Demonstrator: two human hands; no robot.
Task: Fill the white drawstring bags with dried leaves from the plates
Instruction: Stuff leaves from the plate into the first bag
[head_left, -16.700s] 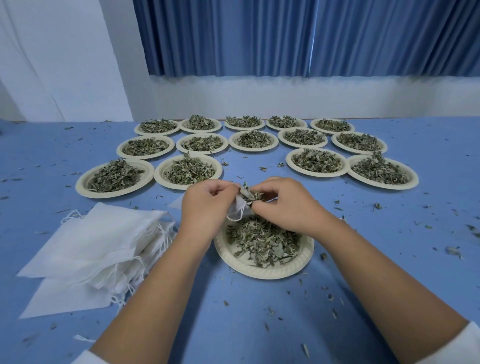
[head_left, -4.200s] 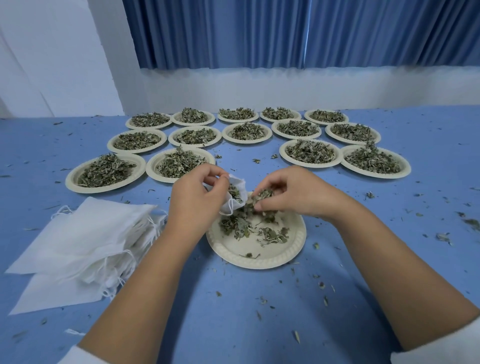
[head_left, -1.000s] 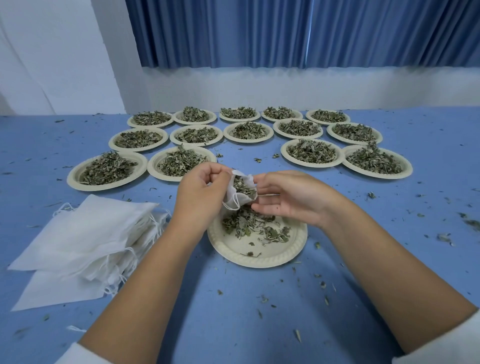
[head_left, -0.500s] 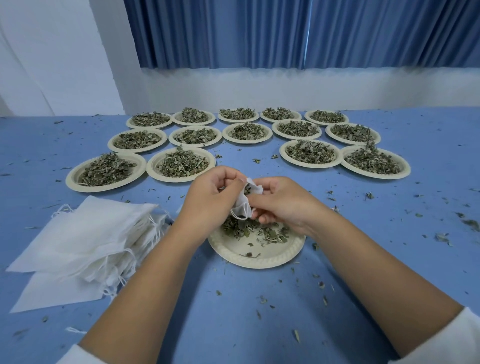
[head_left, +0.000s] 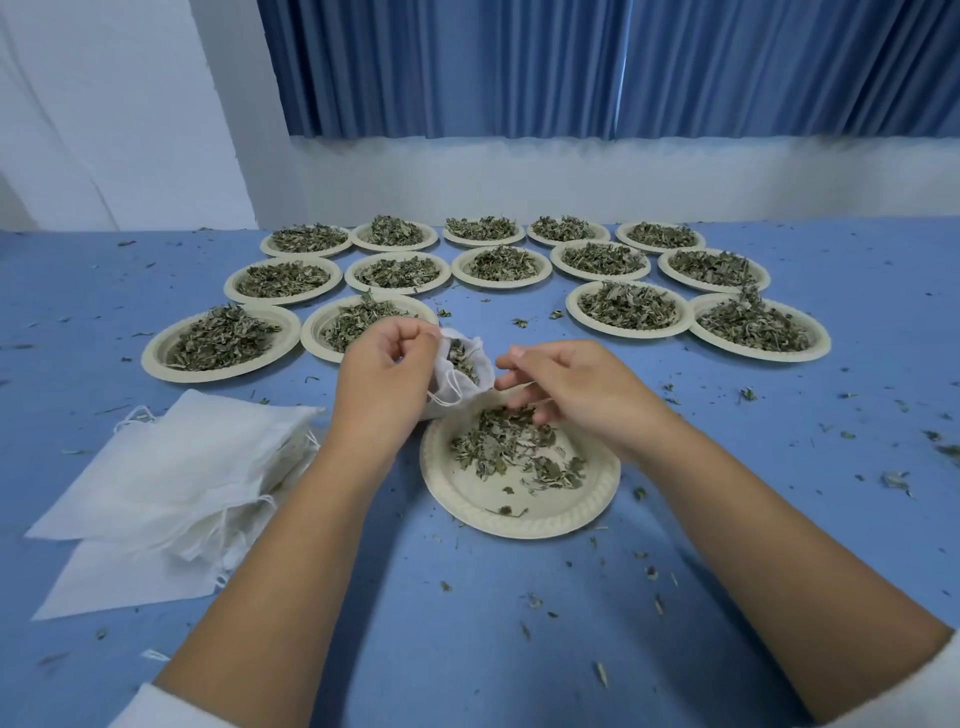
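One soft white bag in left hand; crumbly leaves, round plate

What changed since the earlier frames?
Dried leaves on the near beige paper plate thinned from a heap to a scatter; the small white drawstring bag filled. Right hand, at the bag's mouth a moment ago, drew back rightward. Left hand kept its grip on the bag; stacked white bags and far plates stayed.
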